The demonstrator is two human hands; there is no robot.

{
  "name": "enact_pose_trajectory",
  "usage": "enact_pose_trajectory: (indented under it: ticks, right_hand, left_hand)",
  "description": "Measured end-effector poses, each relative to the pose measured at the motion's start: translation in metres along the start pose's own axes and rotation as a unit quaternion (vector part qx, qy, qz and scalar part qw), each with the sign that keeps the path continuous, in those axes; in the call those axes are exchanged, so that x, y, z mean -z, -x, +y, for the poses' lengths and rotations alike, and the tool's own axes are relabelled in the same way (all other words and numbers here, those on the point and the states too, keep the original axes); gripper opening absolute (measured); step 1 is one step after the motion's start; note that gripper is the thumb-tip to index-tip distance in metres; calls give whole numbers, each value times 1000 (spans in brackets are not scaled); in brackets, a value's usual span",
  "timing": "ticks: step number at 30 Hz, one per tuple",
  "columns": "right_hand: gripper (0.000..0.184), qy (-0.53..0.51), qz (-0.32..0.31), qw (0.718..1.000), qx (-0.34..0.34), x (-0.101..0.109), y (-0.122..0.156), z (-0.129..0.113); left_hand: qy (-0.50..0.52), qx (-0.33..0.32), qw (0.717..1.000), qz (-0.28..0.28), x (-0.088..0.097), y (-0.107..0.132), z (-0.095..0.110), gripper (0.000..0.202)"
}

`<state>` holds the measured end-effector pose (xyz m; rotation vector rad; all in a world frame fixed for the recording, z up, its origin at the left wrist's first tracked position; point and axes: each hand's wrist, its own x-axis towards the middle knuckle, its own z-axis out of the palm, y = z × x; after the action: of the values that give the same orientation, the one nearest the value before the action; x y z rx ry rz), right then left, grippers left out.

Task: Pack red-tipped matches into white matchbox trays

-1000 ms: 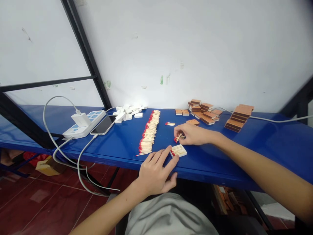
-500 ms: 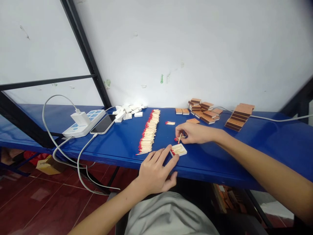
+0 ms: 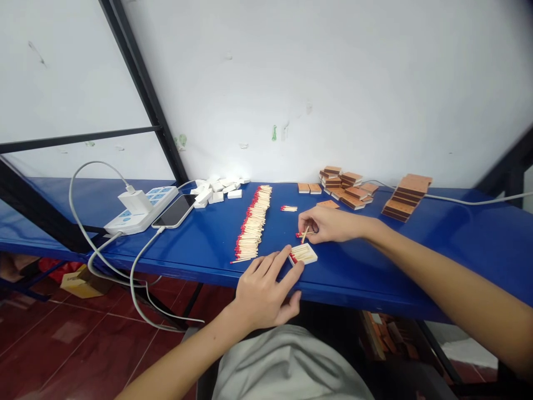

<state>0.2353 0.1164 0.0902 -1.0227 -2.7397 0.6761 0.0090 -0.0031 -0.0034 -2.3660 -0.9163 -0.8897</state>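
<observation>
In the head view, a white matchbox tray (image 3: 308, 259) with several red-headed matches in it lies near the table's front edge. My left hand (image 3: 266, 289) steadies it, fingertips on its left end and near side, thumb apart. Just behind the tray, my right hand (image 3: 318, 224) is closed with fingertips pinching matches (image 3: 305, 234); one stands steeply and others lie flatter, red heads to the left. How many it grips is hidden. A long row of loose matches (image 3: 253, 222) runs left of my hands. A few matches (image 3: 288, 209) lie farther back.
White empty trays (image 3: 216, 191) are heaped at the back left. Brown matchboxes (image 3: 350, 191) are piled at the back, with matchbox sleeves (image 3: 406, 197) to their right. A phone (image 3: 175, 212) and power strip (image 3: 141, 210) with cables sit left on the blue table (image 3: 437, 250).
The view has shifted very slightly. Both hands, the tray and the pinched matches stay in nearly the same places.
</observation>
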Motion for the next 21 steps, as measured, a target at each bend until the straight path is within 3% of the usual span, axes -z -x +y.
enact_pose_trajectory:
  ticks: [8, 21]
  right_hand:
    - [12, 23, 29, 999, -15, 2, -1, -6]
    - [16, -59, 65, 996, -9, 9, 1, -3]
  left_hand:
    - [0, -2, 1000, 6, 1, 0, 1, 48]
    - [2, 2, 1000, 7, 0, 1, 1, 49]
